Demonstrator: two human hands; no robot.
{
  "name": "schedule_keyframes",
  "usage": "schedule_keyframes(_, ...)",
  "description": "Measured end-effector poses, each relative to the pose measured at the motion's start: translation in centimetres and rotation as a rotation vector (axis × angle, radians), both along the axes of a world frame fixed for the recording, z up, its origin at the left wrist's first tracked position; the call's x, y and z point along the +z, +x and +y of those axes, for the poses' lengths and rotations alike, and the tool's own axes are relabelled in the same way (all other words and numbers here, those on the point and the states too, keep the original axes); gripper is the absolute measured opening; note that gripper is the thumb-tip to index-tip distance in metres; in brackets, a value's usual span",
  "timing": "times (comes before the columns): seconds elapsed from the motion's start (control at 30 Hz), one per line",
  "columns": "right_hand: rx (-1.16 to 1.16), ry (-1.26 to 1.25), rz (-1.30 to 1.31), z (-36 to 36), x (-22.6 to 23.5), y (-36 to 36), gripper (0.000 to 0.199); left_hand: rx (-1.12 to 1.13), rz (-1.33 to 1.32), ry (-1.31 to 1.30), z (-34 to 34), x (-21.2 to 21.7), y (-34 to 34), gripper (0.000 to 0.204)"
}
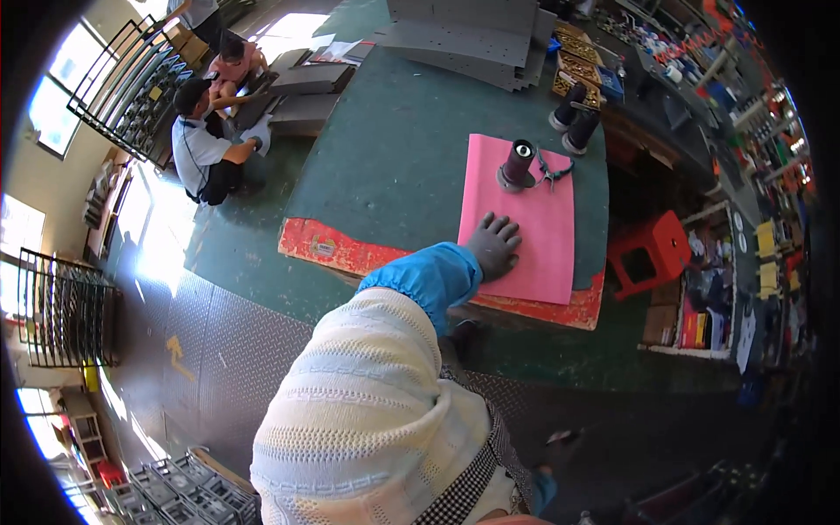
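My left hand (493, 248), in a dark grey glove and blue oversleeve, lies palm down with fingers outstretched on a pink sheet (542, 271). The sheet rests along the table's near right side. Beyond my fingers, a dark cylinder with a flanged base (516, 166) stands upright on the sheet. A small pair of pliers (554, 171) lies beside it, by the sheet's far right corner. Low in the picture, my right hand (556, 457) hangs in shadow away from the table. It seems closed round a thin object (564, 435) too dim to name.
The green-topped table (385, 166) has a worn red near edge. Grey metal sheets (464, 35) are stacked at its far side. Two more dark cylinders (581, 131) and trays of small brass-coloured parts (577, 68) stand far right. A red stool (649, 254) is right; two people crouch far left.
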State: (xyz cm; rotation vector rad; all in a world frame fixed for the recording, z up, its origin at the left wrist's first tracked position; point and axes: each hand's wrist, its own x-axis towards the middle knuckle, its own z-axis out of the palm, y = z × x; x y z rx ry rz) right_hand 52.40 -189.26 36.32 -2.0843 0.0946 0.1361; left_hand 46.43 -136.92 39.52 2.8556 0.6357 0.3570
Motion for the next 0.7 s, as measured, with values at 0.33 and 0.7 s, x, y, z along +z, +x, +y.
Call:
schedule_keyframes(0.33, 0.84, 0.296, 0.121, 31.9, 6.7, 12.1, 0.058, -0.02, -0.099, -0.058, 1.0, -1.5, 0.3, 0.05)
schedule_keyframes(0.7, 1.298, -0.19, -1.063, 43.7, 4.7, 14.1, 0.044, 0.262, -0.197, -0.03, 1.4, -0.5, -0.1, 0.053)
